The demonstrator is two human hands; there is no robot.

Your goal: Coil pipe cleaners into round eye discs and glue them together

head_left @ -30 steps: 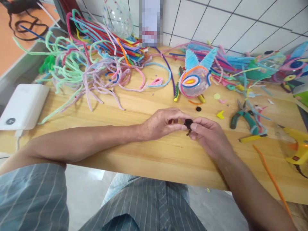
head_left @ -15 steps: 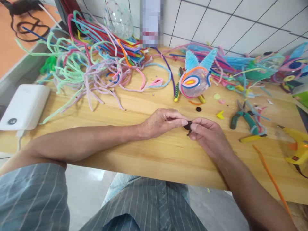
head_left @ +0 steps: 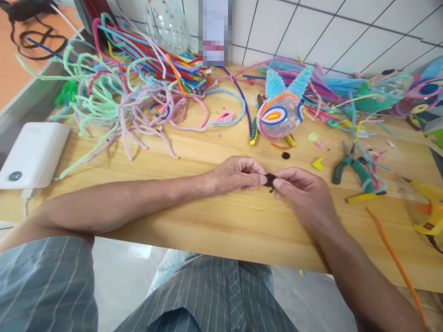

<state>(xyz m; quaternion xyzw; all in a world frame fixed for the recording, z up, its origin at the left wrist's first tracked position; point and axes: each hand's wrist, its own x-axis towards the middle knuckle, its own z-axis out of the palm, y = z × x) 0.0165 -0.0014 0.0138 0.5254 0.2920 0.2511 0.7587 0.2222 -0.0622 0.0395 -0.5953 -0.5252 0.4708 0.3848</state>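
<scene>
Fingertips of the left hand (head_left: 235, 177) now show beneath its thumb, where half a second earlier they were hidden; the right hand (head_left: 302, 186) keeps nearly the same place. Between the two hands lies the black piece (head_left: 269, 180), held just above the tabletop (head_left: 194, 221) near its front edge, with a short dark end projecting below. Both grips are closed on this piece, thumb against fingers, the left at one side and the right at the other. Just beyond the right hand rests a black disc (head_left: 285, 156), with a yellow scrap (head_left: 317, 163) to its right. Behind the disc stands a clear ball (head_left: 289, 123) bearing two blue ears (head_left: 275, 85) and a ringed eye (head_left: 273, 116). At right: pliers (head_left: 362, 176), their handles spread; a yellow tool (head_left: 365, 198) nearer the front edge; an orange strip (head_left: 391, 249) beside the right forearm; and a glue gun (head_left: 429, 207). At left: tangled pipe cleaners (head_left: 97, 103) and a white box (head_left: 38, 152) with a cable (head_left: 25, 203).
</scene>
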